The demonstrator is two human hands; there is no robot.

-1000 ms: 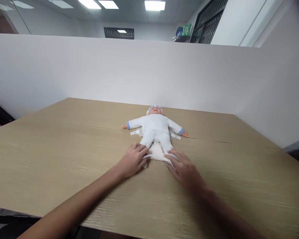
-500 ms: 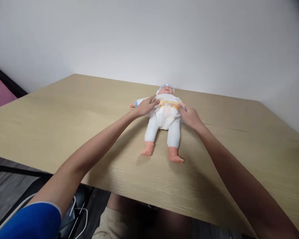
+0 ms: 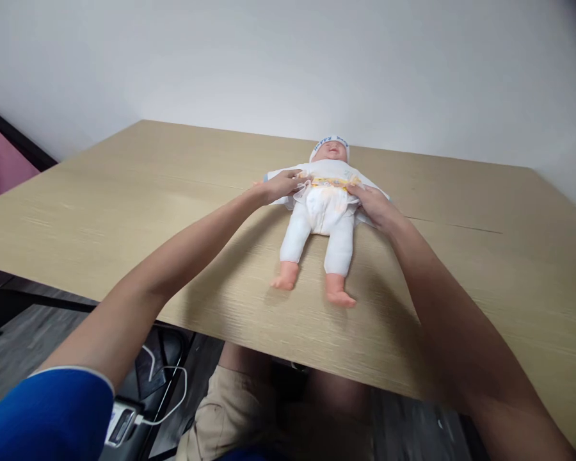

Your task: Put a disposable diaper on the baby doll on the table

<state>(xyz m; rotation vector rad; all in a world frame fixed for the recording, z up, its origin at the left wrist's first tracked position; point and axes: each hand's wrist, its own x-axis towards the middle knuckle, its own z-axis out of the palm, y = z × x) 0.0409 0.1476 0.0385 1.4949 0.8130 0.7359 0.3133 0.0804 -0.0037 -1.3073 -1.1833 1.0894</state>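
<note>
A baby doll in a white outfit and a lettered white cap lies on its back, its bare feet toward me. Around its hips is a white diaper, the front panel drawn up over the belly and showing a yellow-orange waistband. At the waistband's left end, my left hand is closed on the diaper's edge, the fingertips partly hidden. My right hand pinches the other end, thumb on top of the band. The doll's forearms lie partly behind my hands.
The doll rests on a wide wood-toned table against a white wall. A pink panel stands at the far left. Below the front edge, a white cable runs to a small device beside my legs.
Both hands have moved from the diaper's front edge between the doll's lower legs up to its waist, bringing the front panel over the belly. The view has tilted down.
</note>
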